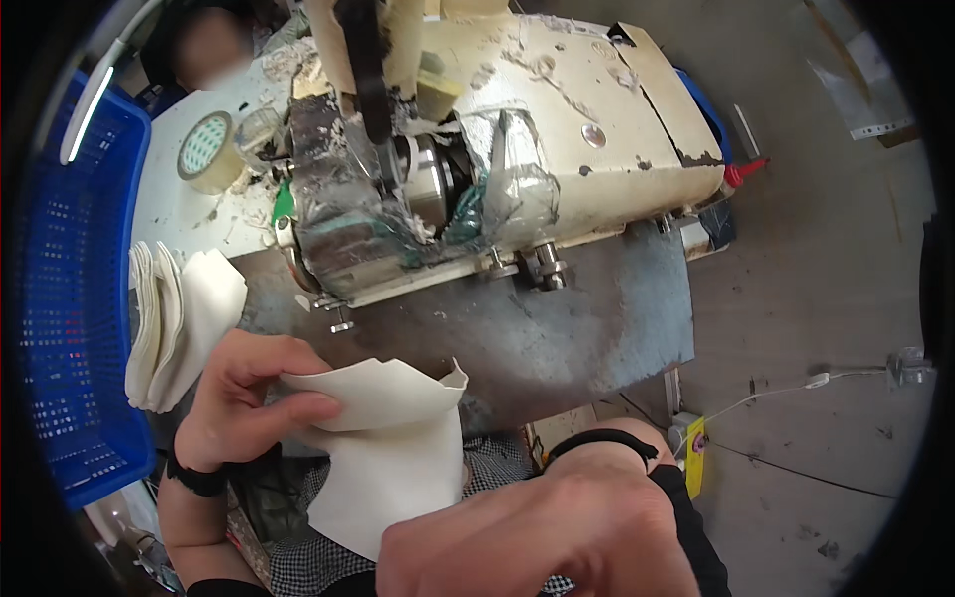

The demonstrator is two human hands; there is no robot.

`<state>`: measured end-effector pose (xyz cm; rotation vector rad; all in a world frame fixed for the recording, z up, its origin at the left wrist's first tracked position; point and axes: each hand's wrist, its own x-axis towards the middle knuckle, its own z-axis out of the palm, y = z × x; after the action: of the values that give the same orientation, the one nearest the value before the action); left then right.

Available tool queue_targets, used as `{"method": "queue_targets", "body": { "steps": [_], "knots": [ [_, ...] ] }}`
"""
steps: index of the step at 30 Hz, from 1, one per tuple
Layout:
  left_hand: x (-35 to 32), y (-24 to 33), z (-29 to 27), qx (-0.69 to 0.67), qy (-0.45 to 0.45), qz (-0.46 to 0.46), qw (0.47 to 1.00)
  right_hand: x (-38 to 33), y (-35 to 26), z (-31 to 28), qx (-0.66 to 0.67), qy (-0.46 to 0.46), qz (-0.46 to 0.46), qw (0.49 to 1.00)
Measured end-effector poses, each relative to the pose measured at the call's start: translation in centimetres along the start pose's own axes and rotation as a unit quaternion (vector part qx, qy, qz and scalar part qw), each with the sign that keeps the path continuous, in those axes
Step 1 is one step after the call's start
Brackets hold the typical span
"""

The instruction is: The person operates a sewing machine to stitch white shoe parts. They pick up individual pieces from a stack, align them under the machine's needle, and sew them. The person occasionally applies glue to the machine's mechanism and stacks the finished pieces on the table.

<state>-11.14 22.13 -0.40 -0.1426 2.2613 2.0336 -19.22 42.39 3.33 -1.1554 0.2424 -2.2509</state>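
Note:
My left hand pinches a cream-white, leather-like sheet between thumb and fingers at its upper left edge. The sheet is folded over near the top, and one corner curls up at the right. Its lower part hangs over my lap. Close to the camera, my right hand is curled closed beside the sheet's lower edge. Whatever its fingers may hold is hidden. Beyond both hands stands a worn cream machine with a shiny round metal part in its opening.
A stack of folded cream pieces lies at the left, by a blue plastic basket. A tape roll and scraps are on the table. A lamp glows at upper left; another person is behind the machine.

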Motion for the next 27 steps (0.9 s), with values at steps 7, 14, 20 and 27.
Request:
{"method": "queue_targets", "body": {
  "steps": [7, 14, 20, 27],
  "knots": [
    [-0.4, -0.7, 0.1, -0.036, 0.008, -0.018, 0.999, -0.7, 1.1, 0.5, 0.056, 0.06, -0.005, 0.997],
    [0.1, -0.9, -0.1, -0.001, -0.008, -0.011, 1.0, 0.2, 0.9, -1.9, -0.028, -0.029, -0.061, 0.997],
    [-0.5, -1.3, -0.6, -0.011, -0.015, -0.001, 1.0, -1.5, -2.6, -4.0, -0.276, 0.031, 0.133, 0.952],
    [-0.2, -1.3, -0.7, -0.065, -0.036, -0.005, 0.997, -0.8, 0.3, -12.4, -0.812, -0.008, 0.12, 0.572]
  ]
}}
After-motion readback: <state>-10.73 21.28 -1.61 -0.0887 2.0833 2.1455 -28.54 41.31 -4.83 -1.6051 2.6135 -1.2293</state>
